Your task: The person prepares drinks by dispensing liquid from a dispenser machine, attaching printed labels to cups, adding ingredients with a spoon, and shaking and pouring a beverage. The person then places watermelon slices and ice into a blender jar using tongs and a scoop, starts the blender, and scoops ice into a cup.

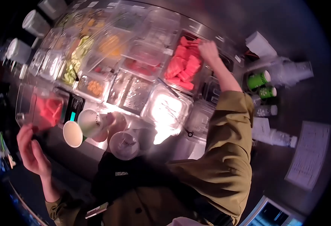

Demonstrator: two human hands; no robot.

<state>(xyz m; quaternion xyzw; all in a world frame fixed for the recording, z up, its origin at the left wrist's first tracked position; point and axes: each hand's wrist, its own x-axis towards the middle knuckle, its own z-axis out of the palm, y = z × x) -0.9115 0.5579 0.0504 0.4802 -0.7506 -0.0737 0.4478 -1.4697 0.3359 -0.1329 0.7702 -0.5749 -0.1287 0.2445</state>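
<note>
My right hand [208,51] reaches over the far end of a container of red fruit chunks [182,64]. Its fingers are closed at a piece or a utensil there, too small to tell which. On the left, my left hand [31,152] is beside the near edge of a clear plastic container [26,107], fingers extended and slightly curled, holding nothing visible. More red chunks [49,111] lie in that container, next to a dark scale [73,111] with a lit display.
Paper cups [72,134] and a clear cup [124,145] stand near my body. Lidded tubs fill the back, with green pieces [77,56] and orange pieces [95,88]. Green-labelled containers [258,80], stacked clear cups [291,71] and a printed sheet [308,154] are at right.
</note>
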